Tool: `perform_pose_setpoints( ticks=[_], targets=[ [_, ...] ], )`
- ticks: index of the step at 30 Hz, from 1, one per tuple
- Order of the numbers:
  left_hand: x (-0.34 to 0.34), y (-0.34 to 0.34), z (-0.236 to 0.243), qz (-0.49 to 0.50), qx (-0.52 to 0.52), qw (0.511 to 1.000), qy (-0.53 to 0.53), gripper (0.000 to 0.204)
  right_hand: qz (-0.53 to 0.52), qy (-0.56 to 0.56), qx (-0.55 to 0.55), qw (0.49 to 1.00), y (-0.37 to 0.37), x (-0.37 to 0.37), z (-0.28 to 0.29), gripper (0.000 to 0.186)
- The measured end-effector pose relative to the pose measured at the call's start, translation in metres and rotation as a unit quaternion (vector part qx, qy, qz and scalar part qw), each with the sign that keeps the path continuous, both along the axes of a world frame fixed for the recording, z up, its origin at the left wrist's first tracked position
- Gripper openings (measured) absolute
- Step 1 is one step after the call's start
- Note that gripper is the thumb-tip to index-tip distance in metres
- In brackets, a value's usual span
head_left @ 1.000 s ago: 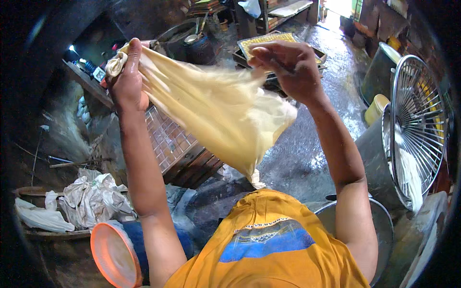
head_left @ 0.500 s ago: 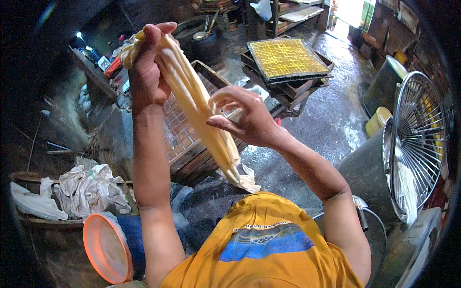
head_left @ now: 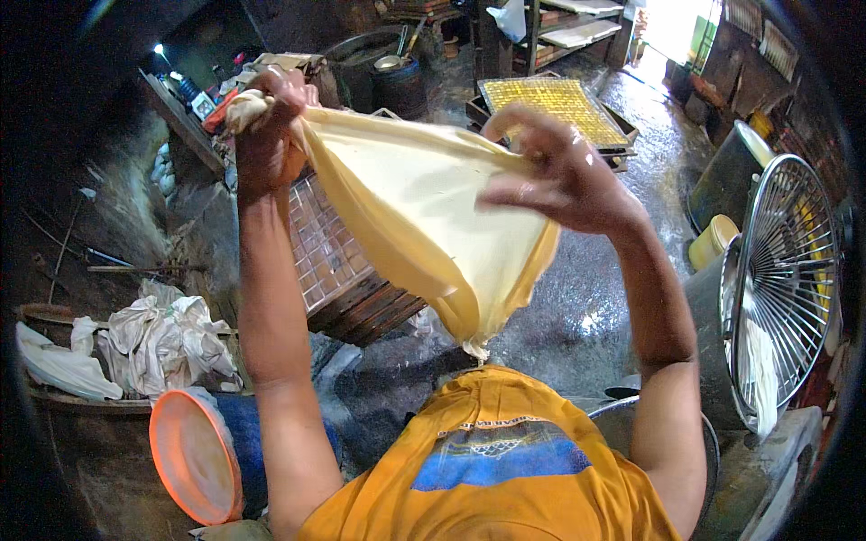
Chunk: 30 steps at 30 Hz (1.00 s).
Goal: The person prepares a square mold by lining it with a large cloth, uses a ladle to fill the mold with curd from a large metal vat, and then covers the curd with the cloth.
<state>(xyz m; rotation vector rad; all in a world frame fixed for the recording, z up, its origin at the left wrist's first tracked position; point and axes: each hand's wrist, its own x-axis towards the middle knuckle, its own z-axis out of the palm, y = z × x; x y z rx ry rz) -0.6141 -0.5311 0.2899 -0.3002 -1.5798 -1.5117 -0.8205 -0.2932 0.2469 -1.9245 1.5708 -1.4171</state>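
Cream-yellow and thin, the sheet (head_left: 424, 216) hung stretched at chest height between both raised hands, above the yellow shirt (head_left: 492, 469) and in front of the wooden grid tray (head_left: 338, 261). The left hand (head_left: 266, 135) was fisted tight on its bunched corner, the right hand (head_left: 564, 176) pinching the far edge with fingers curled. It looked soft, limp, light, likely damp and easy to tear, so best held by gathered edges.
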Motion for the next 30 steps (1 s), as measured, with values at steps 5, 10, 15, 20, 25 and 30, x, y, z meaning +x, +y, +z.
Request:
perform_pose_setpoints(
  ticks=[5, 10, 15, 20, 25, 30],
  targets=[
    [0.006, 0.031, 0.013, 0.074, -0.315, 0.929, -0.18, 0.036, -0.05, 0.267, 0.117, 0.955, -0.014, -0.047, -0.038, 0.013],
    [0.021, 0.03, -0.044, 0.319, -0.539, 0.741, -0.243, 0.033, -0.034, -0.207, 0.033, 0.977, -0.003, -0.079, -0.046, 0.011],
    [0.073, -0.031, -0.164, 0.439, -0.419, 0.601, -0.52, 0.019, -0.253, 0.065, -0.157, 0.952, -0.008, -0.08, -0.021, 0.021],
    [0.131, -0.036, -0.259, 0.41, -0.084, 0.829, -0.372, 0.015, -0.285, 0.3, -0.205, 0.887, -0.012, -0.1, 0.027, 0.019],
    [0.163, -0.002, -0.297, 0.336, -0.14, 0.891, -0.273, 0.014, -0.258, 0.377, -0.108, 0.883, -0.004, -0.158, 0.043, 0.03],
    [0.24, -0.005, -0.302, 0.556, -0.33, 0.647, -0.405, 0.016, -0.104, 0.312, 0.251, 0.911, 0.027, -0.17, 0.017, 0.049]
  ],
)
